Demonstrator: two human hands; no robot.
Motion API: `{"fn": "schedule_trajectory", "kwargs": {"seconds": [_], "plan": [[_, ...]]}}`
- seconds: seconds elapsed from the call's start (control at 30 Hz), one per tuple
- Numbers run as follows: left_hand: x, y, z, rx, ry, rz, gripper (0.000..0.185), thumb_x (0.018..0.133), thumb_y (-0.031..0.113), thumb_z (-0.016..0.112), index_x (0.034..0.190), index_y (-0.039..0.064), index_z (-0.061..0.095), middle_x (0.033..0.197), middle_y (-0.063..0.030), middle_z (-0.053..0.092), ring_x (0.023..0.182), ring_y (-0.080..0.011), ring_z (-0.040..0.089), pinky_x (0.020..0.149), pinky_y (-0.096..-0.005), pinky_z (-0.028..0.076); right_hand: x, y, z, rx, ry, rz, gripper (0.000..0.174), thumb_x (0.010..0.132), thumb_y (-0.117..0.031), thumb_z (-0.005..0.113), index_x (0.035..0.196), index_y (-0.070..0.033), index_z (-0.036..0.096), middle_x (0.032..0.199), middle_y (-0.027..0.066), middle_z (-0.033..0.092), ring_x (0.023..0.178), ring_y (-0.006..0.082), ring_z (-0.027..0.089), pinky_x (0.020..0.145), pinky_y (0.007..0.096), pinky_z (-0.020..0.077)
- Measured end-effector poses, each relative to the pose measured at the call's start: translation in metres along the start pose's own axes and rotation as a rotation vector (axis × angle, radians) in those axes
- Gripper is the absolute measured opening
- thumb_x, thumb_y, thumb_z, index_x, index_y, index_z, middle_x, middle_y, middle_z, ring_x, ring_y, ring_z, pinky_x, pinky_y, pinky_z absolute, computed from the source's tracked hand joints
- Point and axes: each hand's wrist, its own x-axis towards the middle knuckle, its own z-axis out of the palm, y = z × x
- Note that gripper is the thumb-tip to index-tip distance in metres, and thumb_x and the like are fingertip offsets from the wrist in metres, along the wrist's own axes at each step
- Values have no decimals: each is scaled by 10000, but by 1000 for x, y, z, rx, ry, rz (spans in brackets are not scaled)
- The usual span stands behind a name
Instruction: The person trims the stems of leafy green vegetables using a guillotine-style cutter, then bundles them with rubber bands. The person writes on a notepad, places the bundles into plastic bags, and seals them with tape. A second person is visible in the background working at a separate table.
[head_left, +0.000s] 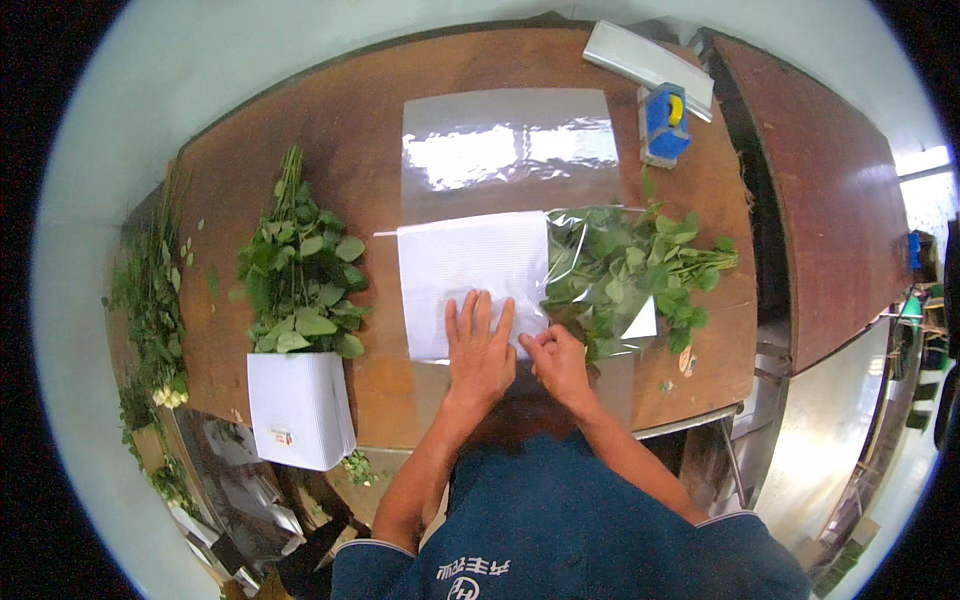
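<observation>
A bundle of leafy green stems (622, 255) lies on its side before me, its stem ends pointing right. White corrugated wrap (472, 247) covers its left part, and clear plastic film (577, 232) lies over the leaves beside it. My left hand (481, 352) rests flat on the wrap with the fingers spread. Close by, my right hand (559, 364) pinches the near edge of the wrap or film with thumb and curled fingers; which layer it grips I cannot tell.
Beyond the bundle lies a clear plastic sheet (510, 150) on the brown table (345, 97). A blue tape dispenser (664, 124) stands by a pale metal strip (649, 64) at the back right. Leftward lie another bundle (300, 262) in white corrugated wrap (300, 409) and loose stems (150, 292).
</observation>
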Motion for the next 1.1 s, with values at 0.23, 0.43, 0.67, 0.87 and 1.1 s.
{"fn": "schedule_trajectory", "kwargs": {"seconds": [0.23,0.43,0.67,0.87,1.1], "plan": [[-3,-11,-35,-114,-125,30,634,845,142,685,1431,17,481,1489,-230,446,1422,-396,380,1203,-570,223,-12,-51,-66,13,-321,-24,244,938,-267,732,960,-29,683,642,53,670,515,94,598,492,242,462],[-27,-52,-81,-117,-132,-32,518,840,89,746,1312,-39,575,1422,-231,539,1341,-403,493,1151,-528,355,88,-97,-191,253,40,-328,206,955,-216,706,1020,-21,704,778,51,694,582,91,598,515,243,473],[-26,-69,-67,-7,-82,90,369,823,47,753,1172,-45,677,1334,-222,620,1307,-395,539,1135,-521,384,284,-121,-292,-181,548,-482,336,857,-282,784,950,37,736,838,131,741,767,203,697,694,352,549],[-25,-72,-64,-19,-75,70,349,799,58,779,1125,-40,702,1279,-221,657,1272,-393,577,1127,-522,405,332,-131,-302,-573,414,-280,387,769,-341,837,864,22,743,736,150,726,779,190,729,690,338,553],[-26,-75,-60,-35,-40,82,349,755,52,801,1084,-32,718,1258,-208,672,1239,-387,604,1104,-517,437,265,-104,-288,105,414,-249,390,782,-181,850,1029,77,693,827,111,733,757,170,699,658,315,542]]}}
